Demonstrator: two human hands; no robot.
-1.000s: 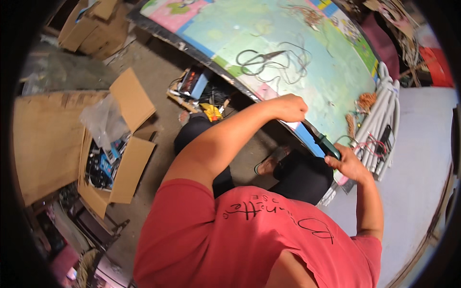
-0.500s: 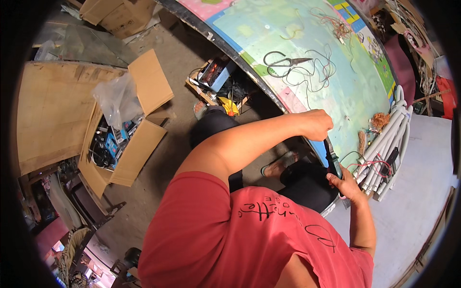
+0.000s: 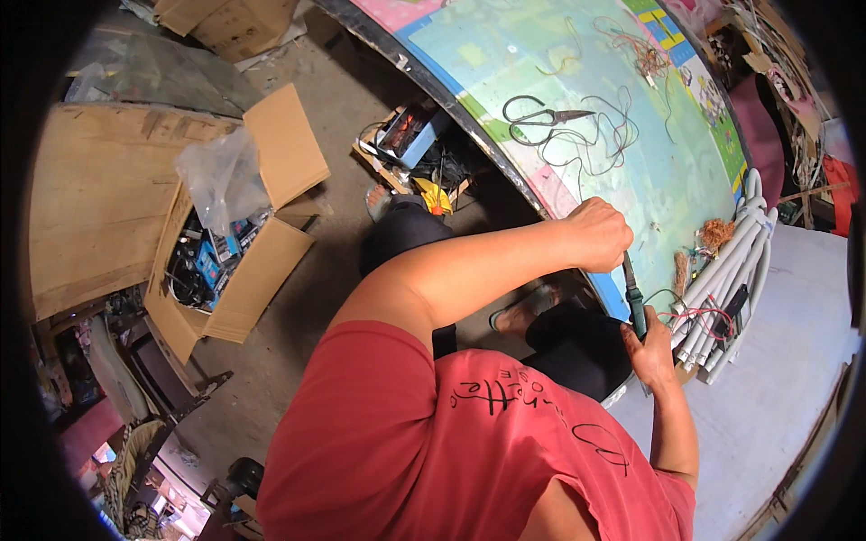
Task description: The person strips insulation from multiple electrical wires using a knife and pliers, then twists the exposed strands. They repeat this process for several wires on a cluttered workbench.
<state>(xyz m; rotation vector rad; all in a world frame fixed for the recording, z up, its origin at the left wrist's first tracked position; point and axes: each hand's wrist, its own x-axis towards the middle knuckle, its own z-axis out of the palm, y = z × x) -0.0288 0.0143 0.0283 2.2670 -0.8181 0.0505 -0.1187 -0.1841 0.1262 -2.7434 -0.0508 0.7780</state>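
My right hand (image 3: 651,350) is closed around the dark green handle of a slim tool (image 3: 637,305). Its narrow grey metal end points up to my left hand; the exact kind of tool cannot be made out. My left hand (image 3: 599,236) makes a fist over the table's near edge, right at the tool's metal end. Whatever its fingers pinch is hidden from this side. Black-handled scissors (image 3: 534,121) lie on the table (image 3: 505,68) beyond my left hand, beside a loose tangle of thin dark wire (image 3: 603,135).
Grey-white tubes (image 3: 722,279) lie bundled to the right, with red wire (image 3: 704,313) and a coppery clump (image 3: 718,233). Left on the floor stands an open cardboard box (image 3: 262,284) of blue packages. A crate holding a blue box (image 3: 422,144) sits below the table edge.
Both hands have shifted slightly to the right with the tool, which has turned a little in my right hand. My view has tilted slightly; the table items stay put.
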